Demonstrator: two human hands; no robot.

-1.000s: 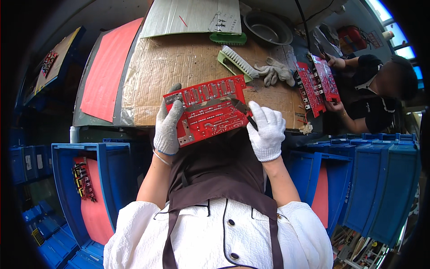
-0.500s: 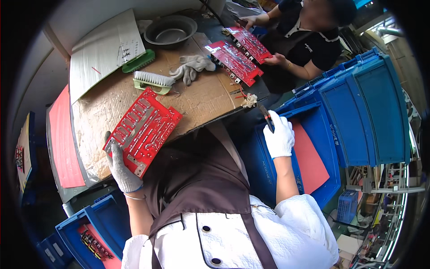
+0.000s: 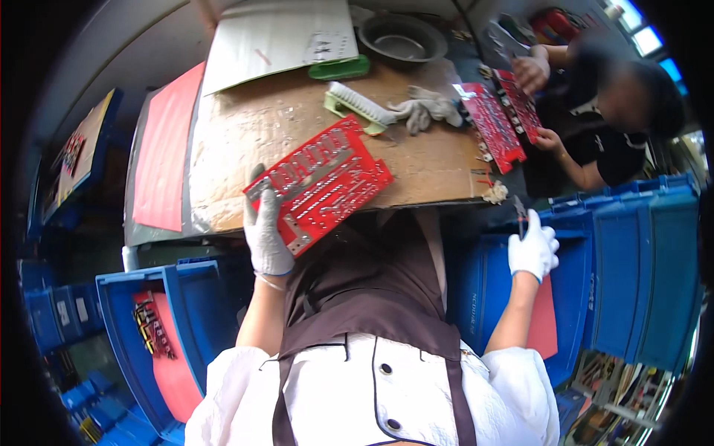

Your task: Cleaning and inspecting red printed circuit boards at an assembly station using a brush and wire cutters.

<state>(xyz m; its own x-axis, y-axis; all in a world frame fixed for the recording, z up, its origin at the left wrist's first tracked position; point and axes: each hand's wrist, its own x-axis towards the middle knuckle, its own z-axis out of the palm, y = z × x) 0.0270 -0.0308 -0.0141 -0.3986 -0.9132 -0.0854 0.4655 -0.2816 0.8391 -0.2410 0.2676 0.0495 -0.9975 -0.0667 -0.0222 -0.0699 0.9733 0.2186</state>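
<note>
Gloved in grey-white knit, my left hand (image 3: 268, 234) grips a red circuit board (image 3: 320, 182) by its left end. The board is tilted above the near edge of the cardboard-covered table (image 3: 245, 149), its side with rows of solder joints facing up. In a white glove, my right hand (image 3: 534, 249) is closed around a pair of pliers (image 3: 520, 212) with dark jaws pointing away from me. The pliers are off the table's right front corner, close to a small pale clump (image 3: 494, 193) and some red bits lying there.
A scrub brush (image 3: 358, 105), spare gloves (image 3: 425, 109), a green brush (image 3: 339, 68) and a dark basin (image 3: 402, 39) lie on the table. Another red board (image 3: 491, 126) rests at its right; a co-worker (image 3: 595, 134) handles one beyond. Blue bins (image 3: 167, 327) flank me, one holding a board (image 3: 154, 327).
My view has swung left, so the scene sits further right. The board in my left hand has turned more level. My right hand still grips the pliers. The co-worker's far hand has shifted onto their board.
</note>
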